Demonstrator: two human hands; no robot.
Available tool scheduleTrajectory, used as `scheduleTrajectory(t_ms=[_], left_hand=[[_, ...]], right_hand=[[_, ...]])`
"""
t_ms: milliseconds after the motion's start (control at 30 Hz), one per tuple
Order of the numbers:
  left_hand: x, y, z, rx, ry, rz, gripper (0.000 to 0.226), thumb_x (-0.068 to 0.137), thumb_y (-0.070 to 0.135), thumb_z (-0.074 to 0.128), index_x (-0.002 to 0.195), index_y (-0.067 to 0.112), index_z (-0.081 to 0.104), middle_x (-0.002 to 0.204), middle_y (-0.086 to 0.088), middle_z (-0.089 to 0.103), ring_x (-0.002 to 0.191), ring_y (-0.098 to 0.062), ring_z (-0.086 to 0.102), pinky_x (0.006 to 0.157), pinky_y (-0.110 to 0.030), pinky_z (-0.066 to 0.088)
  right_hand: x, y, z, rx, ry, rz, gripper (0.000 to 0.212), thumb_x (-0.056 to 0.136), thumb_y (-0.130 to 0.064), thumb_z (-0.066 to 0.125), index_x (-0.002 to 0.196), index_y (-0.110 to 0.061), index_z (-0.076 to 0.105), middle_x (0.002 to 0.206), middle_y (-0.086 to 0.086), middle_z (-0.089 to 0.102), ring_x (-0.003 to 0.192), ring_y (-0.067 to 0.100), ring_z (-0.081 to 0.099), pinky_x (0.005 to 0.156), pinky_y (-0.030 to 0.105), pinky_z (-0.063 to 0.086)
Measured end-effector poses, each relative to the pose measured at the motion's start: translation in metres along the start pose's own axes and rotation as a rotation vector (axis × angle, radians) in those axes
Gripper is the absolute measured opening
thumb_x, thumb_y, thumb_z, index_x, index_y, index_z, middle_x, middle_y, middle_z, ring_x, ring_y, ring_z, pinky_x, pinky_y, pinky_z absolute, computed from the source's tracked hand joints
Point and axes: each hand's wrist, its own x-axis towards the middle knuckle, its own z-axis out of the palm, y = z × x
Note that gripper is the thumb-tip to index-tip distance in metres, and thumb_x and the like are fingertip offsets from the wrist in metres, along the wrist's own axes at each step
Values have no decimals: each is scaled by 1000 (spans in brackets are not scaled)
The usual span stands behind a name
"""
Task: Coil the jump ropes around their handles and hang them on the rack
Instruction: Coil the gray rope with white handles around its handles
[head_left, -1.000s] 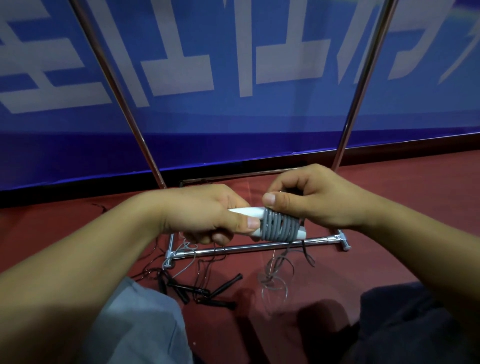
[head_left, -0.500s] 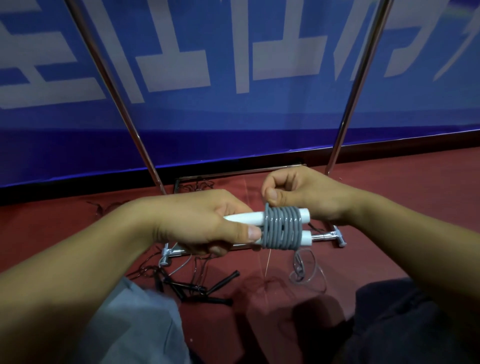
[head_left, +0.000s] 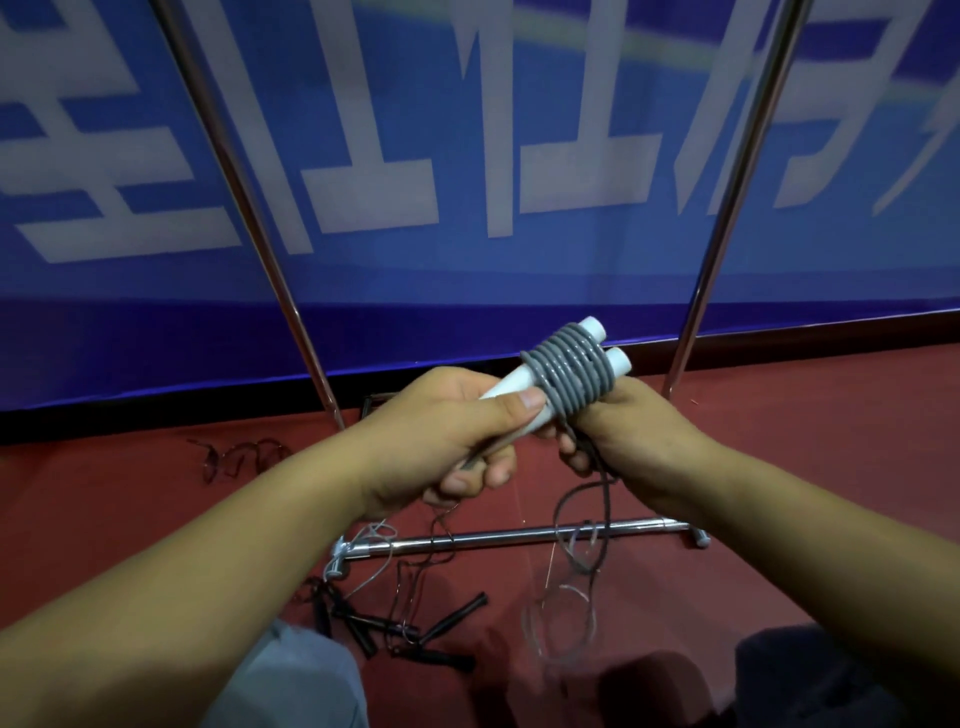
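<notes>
Two white jump rope handles (head_left: 613, 358) lie side by side, tilted up to the right, with a grey rope (head_left: 569, 376) wound round them in several turns. My left hand (head_left: 452, 436) grips the lower ends of the handles, thumb on top. My right hand (head_left: 639, 441) sits just under the coil, fingers curled round the loose grey rope tail (head_left: 602, 519) that hangs toward the floor. The chrome rack's base bar (head_left: 493, 538) lies on the floor below, and its two uprights (head_left: 260, 228) rise on either side.
Black jump rope handles with thin cords (head_left: 400, 629) lie tangled on the red floor by the rack's left foot. A thin cord (head_left: 239, 457) lies further left. A blue banner (head_left: 467, 156) covers the wall behind. My knees fill the bottom corners.
The handles have swung from level to pointing up and right. My right hand dropped from above the coil to beneath it, drawing the rope tail down. The view tilted upward.
</notes>
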Motion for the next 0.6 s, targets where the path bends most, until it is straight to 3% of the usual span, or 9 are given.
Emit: scheduleTrajectory(t_ms=[100,200,333,433,600], left_hand=[[4,1,2,-49,79,-9,31,99,35,51,101,7,66,56,-8,53,33,-7,30,34,-12,23],[7,2,6,-88,128,7,31,98,35,52,100,7,65,56,-8,53,33,-7,30,35,-12,21],[11,4,9,-158,221,20,31,100,34,52,98,6,66,55,-7,51,33,-7,29,36,-12,19],[13,7,3,-207,337,28,36,100,37,52,102,4,65,56,-6,50,34,-8,29,36,-13,19],[14,6,-2,-213,386,20,36,100,38,53,106,4,63,57,-7,53,35,-8,32,35,-15,22]], right_hand=[[-2,-2,1,65,114,44,43,102,-12,47,62,-17,61,50,0,50,43,9,40,43,20,34],[-1,-5,-2,154,174,93,33,104,-19,48,72,-14,57,47,0,45,39,8,36,41,20,30],[0,-5,-5,257,140,98,31,101,-38,51,82,-13,55,46,0,42,38,9,30,48,26,24],[-4,-8,-6,263,79,39,35,89,-49,55,75,-18,50,50,-3,37,43,10,25,49,26,22],[-7,-10,-4,209,41,36,17,93,-26,62,80,-17,55,55,-3,41,46,8,27,47,23,20]])
